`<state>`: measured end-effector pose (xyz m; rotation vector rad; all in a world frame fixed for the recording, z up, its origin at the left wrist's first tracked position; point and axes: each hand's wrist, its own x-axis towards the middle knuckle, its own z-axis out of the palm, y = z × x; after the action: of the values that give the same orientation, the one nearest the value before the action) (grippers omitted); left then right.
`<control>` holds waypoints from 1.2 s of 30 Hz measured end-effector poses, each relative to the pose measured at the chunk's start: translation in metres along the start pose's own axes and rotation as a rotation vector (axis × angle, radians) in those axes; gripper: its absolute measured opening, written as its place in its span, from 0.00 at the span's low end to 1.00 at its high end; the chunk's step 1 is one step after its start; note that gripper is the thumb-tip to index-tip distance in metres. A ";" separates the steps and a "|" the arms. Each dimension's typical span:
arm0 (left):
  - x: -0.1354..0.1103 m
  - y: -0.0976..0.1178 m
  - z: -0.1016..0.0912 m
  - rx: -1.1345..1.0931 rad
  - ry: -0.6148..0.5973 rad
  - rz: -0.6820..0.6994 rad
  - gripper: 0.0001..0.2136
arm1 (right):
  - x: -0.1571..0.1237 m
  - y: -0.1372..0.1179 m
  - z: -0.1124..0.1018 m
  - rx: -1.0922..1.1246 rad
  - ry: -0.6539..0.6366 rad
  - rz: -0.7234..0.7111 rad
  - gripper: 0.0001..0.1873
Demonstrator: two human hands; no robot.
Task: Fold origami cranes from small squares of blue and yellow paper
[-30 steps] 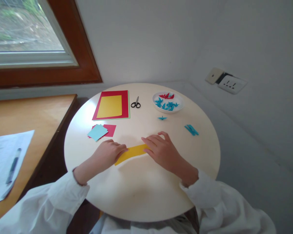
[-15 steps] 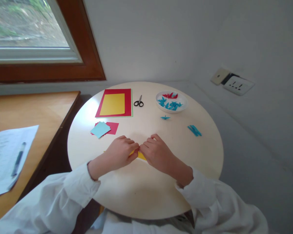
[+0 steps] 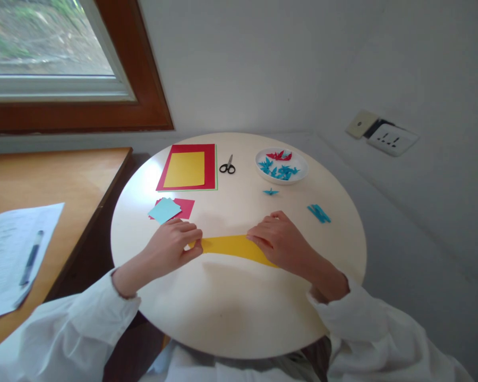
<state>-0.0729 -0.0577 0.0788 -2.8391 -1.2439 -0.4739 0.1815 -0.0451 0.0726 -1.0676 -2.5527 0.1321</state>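
Note:
A long strip of yellow paper (image 3: 229, 245) stretches between my two hands, above the round white table (image 3: 219, 313). My left hand (image 3: 170, 244) pinches its left end between thumb and fingers. Farther right, my right hand (image 3: 281, 241) is closed on the strip, covering part of it, and a yellow corner shows below the fingers. Just beyond my left hand lie light blue paper squares (image 3: 164, 210) on top of pink-red squares (image 3: 186, 208). A small blue paper crane (image 3: 271, 192) sits beyond my right hand.
At the back left, a yellow sheet (image 3: 185, 170) lies on a red sheet (image 3: 210, 159). Black-handled scissors (image 3: 227, 165) are beside them. A white dish (image 3: 258, 172) holds blue and red cranes. Folded blue strips (image 3: 318, 213) lie at right. A wooden desk (image 3: 83, 175) bears papers and a pen (image 3: 32, 257).
My hands have moved apart from the middle, left one leftward and right one rightward. Much more of the yellow strip now shows between them.

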 end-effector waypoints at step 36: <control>0.016 0.014 0.045 -1.085 0.121 -0.704 0.16 | -0.008 0.003 0.032 0.315 0.230 0.244 0.15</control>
<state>-0.0401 -0.0502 0.0417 -2.7646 -2.5386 -1.7658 0.1762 -0.0468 0.0401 -1.1863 -2.1054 0.4329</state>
